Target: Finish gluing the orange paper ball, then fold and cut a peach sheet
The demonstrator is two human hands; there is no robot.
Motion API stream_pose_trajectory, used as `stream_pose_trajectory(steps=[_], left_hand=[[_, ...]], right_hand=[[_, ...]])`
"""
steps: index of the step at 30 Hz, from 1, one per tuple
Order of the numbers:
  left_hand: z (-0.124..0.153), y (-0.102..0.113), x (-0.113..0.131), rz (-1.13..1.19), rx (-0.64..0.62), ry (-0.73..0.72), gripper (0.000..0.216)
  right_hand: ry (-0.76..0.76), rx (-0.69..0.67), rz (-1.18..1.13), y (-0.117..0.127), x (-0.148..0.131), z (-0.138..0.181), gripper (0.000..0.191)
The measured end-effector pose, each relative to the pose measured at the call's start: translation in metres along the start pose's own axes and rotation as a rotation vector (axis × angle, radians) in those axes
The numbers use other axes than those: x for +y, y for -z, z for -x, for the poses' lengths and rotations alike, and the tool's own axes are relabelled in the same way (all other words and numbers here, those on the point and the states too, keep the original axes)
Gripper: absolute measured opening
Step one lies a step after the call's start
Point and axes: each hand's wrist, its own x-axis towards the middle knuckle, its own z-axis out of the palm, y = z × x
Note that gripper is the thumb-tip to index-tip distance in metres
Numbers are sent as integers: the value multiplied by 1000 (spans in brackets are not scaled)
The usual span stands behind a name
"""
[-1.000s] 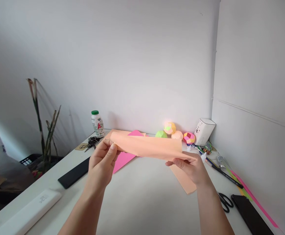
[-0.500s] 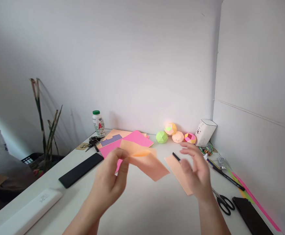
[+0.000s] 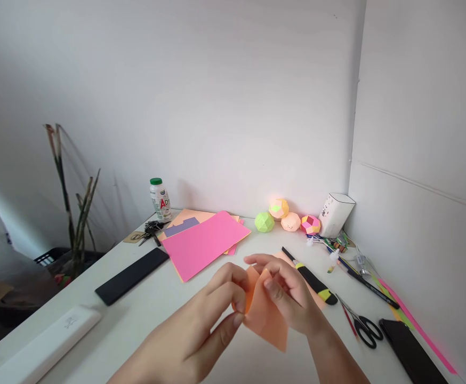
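Observation:
Between my hands, above the front middle of the table, is a folded piece of orange paper (image 3: pixel 271 314). My left hand (image 3: pixel 213 309) pinches its lower left corner between thumb and fingers. On the paper's upper edge, the thumb and fingers of my right hand (image 3: pixel 289 293) are closed. The sheet bends into a pocket-like curve between the two grips, and one corner hangs down toward the table. Behind my right hand lies a utility knife (image 3: pixel 316 284) with a black and yellow handle, resting on another strip of orange paper (image 3: pixel 319 303), which is partly hidden.
Pink sheets (image 3: pixel 207 245) lie at the back, near a white bottle (image 3: pixel 161 200) and a black slab (image 3: pixel 132 276). Several paper balls (image 3: pixel 264 222) stand by the wall. Scissors (image 3: pixel 367 330) and a phone (image 3: pixel 412 352) lie right, a white bar-shaped device (image 3: pixel 45 346) left.
My right hand has come left and taken hold of the orange paper. My left hand has moved right and lower with it, and the paper now bends upward. The utility knife is uncovered.

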Motion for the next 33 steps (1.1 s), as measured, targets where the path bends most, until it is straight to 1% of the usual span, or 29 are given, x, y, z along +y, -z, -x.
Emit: stream_pose_trajectory(steps=[4,6,9,11,13,15,17,19,22,25,28,31,32,33], left_hand=[[-1,-3,1,15,74,-60,14],[-1,-6,0,47,122,-75,14],[-3,-13,-3,165,193,-94,15],[-4,-16,-4,239,242,-72,16],[-4,-16,-5,276,278,14,16],[-5,-16,-5,297,277,124,15],[-4,-15,-6,333,243,182,14],[-4,-14,-6,381,214,171,13],[-4,-13,-5,421,197,112,13],[-3,-14,-7,446,214,70,13],[-1,-21,-9,496,256,78,4],[0,-33,-11,513,320,108,43],[-1,-38,-11,507,354,126,50],[-2,-41,-12,499,390,149,51]], right_hand=[[-6,2,-137,-1,0,0,21],[19,49,-127,-1,0,0,18],[71,130,-41,0,-3,2,17],[107,177,22,0,-5,3,19],[149,224,69,-1,-6,3,19],[198,262,93,-1,-6,3,15],[238,274,112,-2,-5,3,12],[259,285,131,-2,-6,3,13],[268,322,151,-3,-9,4,15],[283,352,161,-4,-12,5,14],[320,388,161,-6,-12,5,17],[354,443,170,-7,-10,6,22],[359,460,176,-8,-9,6,22],[360,473,179,-9,-8,7,22]])
